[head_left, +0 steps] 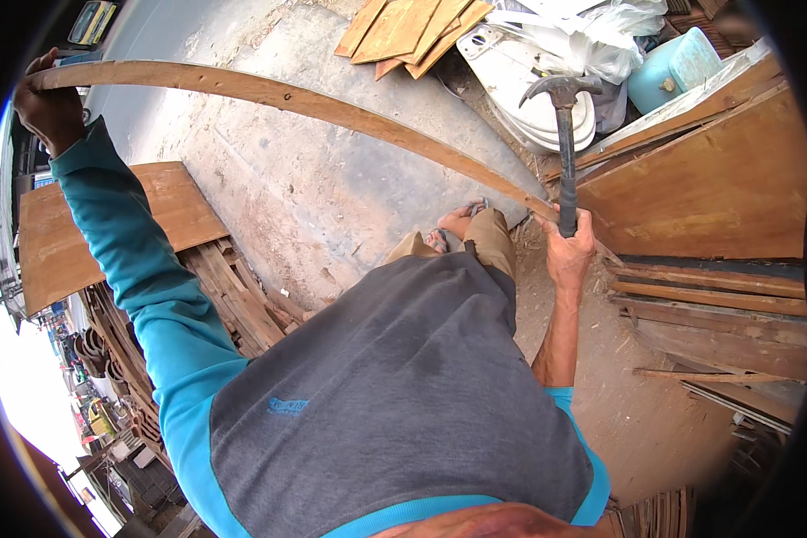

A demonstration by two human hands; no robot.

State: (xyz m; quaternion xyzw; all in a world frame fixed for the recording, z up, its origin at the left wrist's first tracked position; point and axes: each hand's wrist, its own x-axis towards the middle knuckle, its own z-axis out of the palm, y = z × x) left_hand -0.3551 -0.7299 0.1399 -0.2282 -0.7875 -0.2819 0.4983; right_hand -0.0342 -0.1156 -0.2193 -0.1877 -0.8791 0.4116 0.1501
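Observation:
A long, narrow wooden batten [287, 94] stretches across the upper view and looks curved through the lens. My left hand [52, 106], raised at the far left, is closed around one end of it. In my right hand [571, 248] is a claw hammer [567, 161], gripped low on its dark handle with the head up. The batten's other end reaches my right hand beside the handle. Whether those fingers also grip the batten I cannot tell.
Wooden boards [412, 31] lie on the concrete ahead. A white plastic lid [511, 81], plastic bags and a light-blue container [672, 72] are heaped at the upper right. A large plywood panel [699, 179] and stacked planks [717, 332] line the right. More timber [233, 291] lies left.

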